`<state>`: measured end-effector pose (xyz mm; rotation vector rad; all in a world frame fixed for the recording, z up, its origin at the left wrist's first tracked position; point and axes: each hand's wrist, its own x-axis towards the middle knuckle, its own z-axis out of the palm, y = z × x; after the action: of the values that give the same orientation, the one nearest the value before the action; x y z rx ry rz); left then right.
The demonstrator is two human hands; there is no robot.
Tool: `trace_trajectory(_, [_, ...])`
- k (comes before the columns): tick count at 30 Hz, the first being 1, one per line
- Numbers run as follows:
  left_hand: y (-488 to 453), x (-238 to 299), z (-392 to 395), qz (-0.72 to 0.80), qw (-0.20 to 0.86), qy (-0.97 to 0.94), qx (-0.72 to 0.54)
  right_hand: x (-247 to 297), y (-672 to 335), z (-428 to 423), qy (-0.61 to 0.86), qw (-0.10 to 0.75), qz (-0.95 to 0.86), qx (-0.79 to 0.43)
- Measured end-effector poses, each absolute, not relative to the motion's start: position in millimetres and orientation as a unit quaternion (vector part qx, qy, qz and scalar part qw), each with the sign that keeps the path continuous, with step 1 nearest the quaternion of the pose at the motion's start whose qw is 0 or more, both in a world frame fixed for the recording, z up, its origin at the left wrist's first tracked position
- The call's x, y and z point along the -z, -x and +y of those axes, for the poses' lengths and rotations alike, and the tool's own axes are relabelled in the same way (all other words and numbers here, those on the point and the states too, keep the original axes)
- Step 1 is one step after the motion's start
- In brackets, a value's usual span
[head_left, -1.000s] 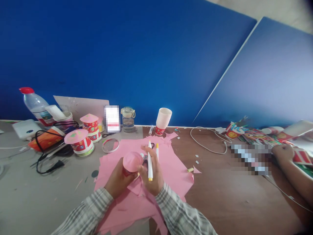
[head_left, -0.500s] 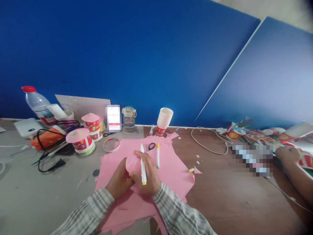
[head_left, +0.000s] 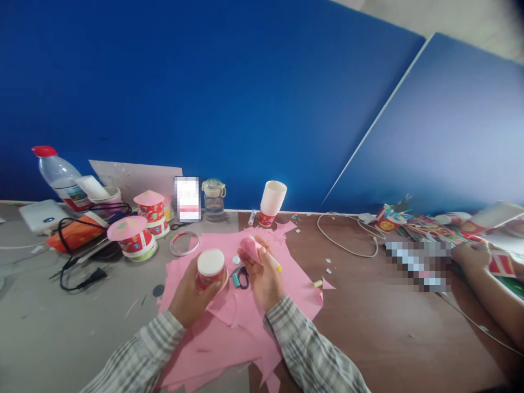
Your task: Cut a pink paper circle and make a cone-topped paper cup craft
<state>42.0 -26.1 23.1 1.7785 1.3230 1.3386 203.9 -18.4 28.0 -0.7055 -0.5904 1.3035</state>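
Note:
My left hand (head_left: 190, 292) is closed around a red paper cup (head_left: 211, 267), whose white round end faces up. Curled pink paper (head_left: 250, 249) rests in the fingers of my right hand (head_left: 266, 278). That same hand also grips a white marker (head_left: 272, 261) with a yellow end. Between the hands, dark-handled scissors (head_left: 243, 277) lie beside a small teal piece (head_left: 235, 280) on the pink paper sheets (head_left: 221, 349). Part of the scissors is hidden by my right hand.
Left stand red cups with pink paper tops (head_left: 127, 232), a cable plug (head_left: 92, 277) and a bottle (head_left: 61, 174). A tape roll (head_left: 184, 244), water jar (head_left: 213, 201) and stacked paper cups (head_left: 273, 199) stand behind. Another person's hand (head_left: 470, 256) is at right.
My hands have moved apart. The pink paper has come off the cup's end and is now in my right hand with the marker. The cup stays in my left hand, its white end showing.

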Motion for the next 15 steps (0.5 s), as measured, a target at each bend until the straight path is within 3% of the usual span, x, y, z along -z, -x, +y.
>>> trace_trajectory(9, [-37.5, -20.7, -17.0, 0.531, 0.204, -0.646, -0.509, -34.7, -207.8, -20.1, 0.286, 0.564, -0.246, -0.735])
trace_trajectory(15, [-32.6, -24.0, -21.5, 0.499, 0.139, -0.688, -0.509, -30.9, -206.7, -18.1, 0.292, 0.536, -0.211, -0.763])
